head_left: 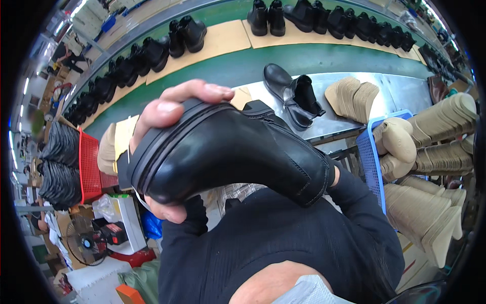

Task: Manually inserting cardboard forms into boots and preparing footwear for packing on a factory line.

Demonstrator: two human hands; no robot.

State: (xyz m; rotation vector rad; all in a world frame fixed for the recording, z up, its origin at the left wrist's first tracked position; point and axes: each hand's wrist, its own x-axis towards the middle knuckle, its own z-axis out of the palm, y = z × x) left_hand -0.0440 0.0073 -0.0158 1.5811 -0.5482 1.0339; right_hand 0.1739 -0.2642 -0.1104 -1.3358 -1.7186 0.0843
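A black leather ankle boot is held up close, lying on its side with the toe to the left. My left hand is closed round its toe end, fingers over the thick dark sole and thumb below the toe. At the shaft end on the right, only the wrist of my right hand shows. The boot hides that hand's fingers, and whether they are inside or behind the shaft I cannot tell. Beyond it, a pair of black boots lies on the metal-topped table.
Black boots line cardboard sheets on the green bench. Stacked tan card inserts stand on the table. A blue basket with tan forms is at my right, a red basket at my left. A fan stands lower left.
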